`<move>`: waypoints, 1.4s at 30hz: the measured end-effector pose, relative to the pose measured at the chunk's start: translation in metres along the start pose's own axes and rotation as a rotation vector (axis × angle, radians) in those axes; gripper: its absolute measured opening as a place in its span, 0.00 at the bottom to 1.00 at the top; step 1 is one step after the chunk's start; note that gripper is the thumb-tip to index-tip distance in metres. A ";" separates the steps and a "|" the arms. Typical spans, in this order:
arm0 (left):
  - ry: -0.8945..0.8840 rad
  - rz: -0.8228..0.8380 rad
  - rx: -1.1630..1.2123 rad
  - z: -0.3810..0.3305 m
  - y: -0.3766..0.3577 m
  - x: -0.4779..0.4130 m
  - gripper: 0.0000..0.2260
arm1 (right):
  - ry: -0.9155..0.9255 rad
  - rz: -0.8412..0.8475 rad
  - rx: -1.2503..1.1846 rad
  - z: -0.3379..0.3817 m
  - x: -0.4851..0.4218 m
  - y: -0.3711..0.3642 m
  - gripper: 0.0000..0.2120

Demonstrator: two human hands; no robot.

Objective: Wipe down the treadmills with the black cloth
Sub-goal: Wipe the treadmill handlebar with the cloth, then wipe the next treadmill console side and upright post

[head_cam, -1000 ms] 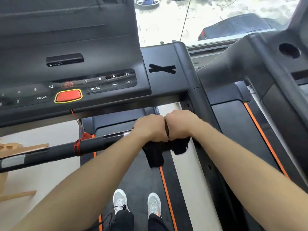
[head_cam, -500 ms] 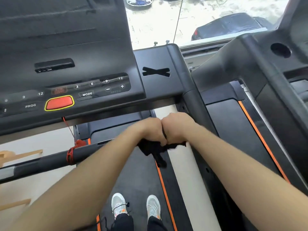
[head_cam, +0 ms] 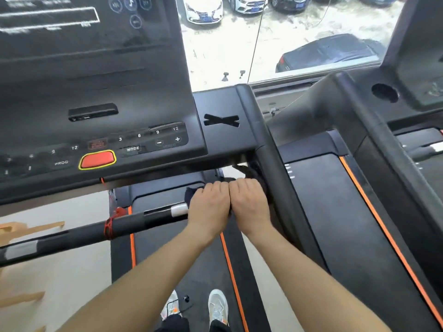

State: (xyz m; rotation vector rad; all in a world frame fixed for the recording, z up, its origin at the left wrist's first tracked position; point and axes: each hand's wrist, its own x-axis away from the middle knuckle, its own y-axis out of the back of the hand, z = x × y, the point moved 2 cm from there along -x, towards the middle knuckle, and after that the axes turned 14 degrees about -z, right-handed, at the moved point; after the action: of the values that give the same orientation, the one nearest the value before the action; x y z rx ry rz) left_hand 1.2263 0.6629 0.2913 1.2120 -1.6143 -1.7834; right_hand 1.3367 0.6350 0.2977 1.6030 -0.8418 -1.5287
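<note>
I stand on a black treadmill with its console (head_cam: 96,130) in front of me. My left hand (head_cam: 208,204) and my right hand (head_cam: 249,202) sit side by side, knuckles touching, both closed over the black cloth (head_cam: 254,173) at the right end of the horizontal handlebar (head_cam: 134,224). The cloth is mostly hidden under my hands; one edge shows left of my left hand and more bunches beyond my right hand against the right upright arm (head_cam: 271,164).
A red stop button (head_cam: 97,159) sits on the console. A red cord (head_cam: 109,227) is wrapped around the handlebar. A second treadmill (head_cam: 335,188) stands close on the right. A window ahead overlooks parked cars. My shoes (head_cam: 217,305) rest on the belt.
Both hands, still on the cloth, have slid right and forward along the handlebar toward the right upright. The cloth no longer hangs below my hands. The camera has tilted up.
</note>
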 end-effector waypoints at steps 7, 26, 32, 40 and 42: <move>0.150 0.243 0.373 0.034 0.059 0.011 0.25 | -0.051 -0.002 -0.257 -0.015 0.019 0.048 0.15; 0.834 0.468 1.397 0.075 0.129 -0.134 0.10 | -1.066 0.102 -0.929 -0.097 -0.153 0.090 0.10; 0.458 0.130 1.145 0.098 0.152 -0.217 0.23 | -1.132 -0.254 -1.043 -0.117 -0.232 0.116 0.09; 0.079 0.356 0.094 0.077 0.093 -0.200 0.33 | -0.564 0.521 -0.226 -0.129 -0.163 0.041 0.15; 0.183 0.250 0.208 0.060 0.077 -0.198 0.26 | -0.588 0.360 -0.267 -0.123 -0.154 0.030 0.18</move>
State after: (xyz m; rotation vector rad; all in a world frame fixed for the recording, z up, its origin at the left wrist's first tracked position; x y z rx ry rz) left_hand 1.2613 0.8381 0.4209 1.1647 -1.7869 -1.3400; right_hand 1.4503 0.7626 0.4011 0.7575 -1.1094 -1.7708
